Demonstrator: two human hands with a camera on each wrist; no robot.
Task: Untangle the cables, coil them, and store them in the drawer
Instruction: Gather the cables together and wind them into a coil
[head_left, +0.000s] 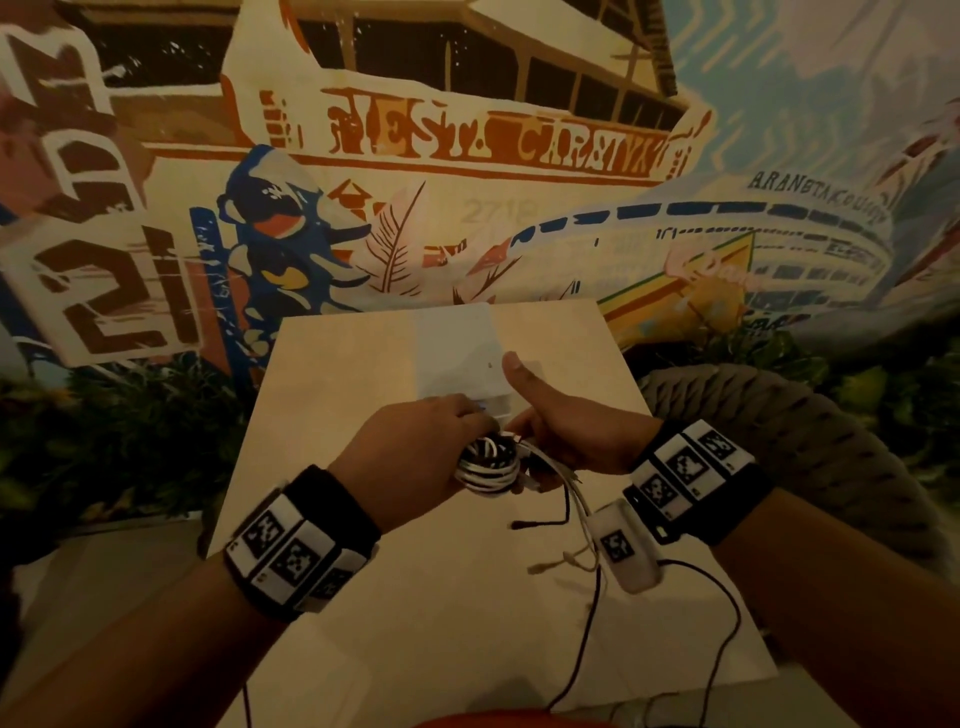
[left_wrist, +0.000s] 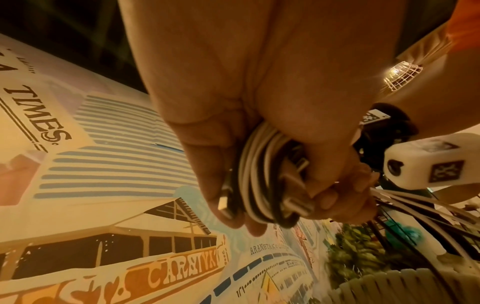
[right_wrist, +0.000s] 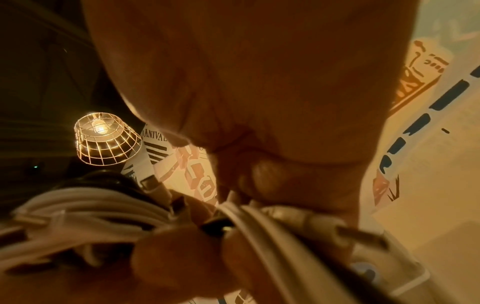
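Two hands meet over the middle of the desk (head_left: 363, 597), and the bundle sits right between them! Left hand (head_left: 410, 452) has its fingers curled tight round the coil of cables (head_left: 488, 465), white and black loops stacked side by side, a couple of metal plugs poking out near the fingertips in the left wrist view. Right hand (head_left: 566, 431), thumb cocked up, pinches the loose strands just right of the coil, touching it. From there the free tails (head_left: 576, 512) trail toward the near right across the desk, so the slack lies on the right hand's side. That's the hand placed to feed the next loop, I'd say, while the left one anchors. A white box (head_left: 457, 353) waits just beyond the knuckles on the far side; whether that's the drawer, I can't tell.
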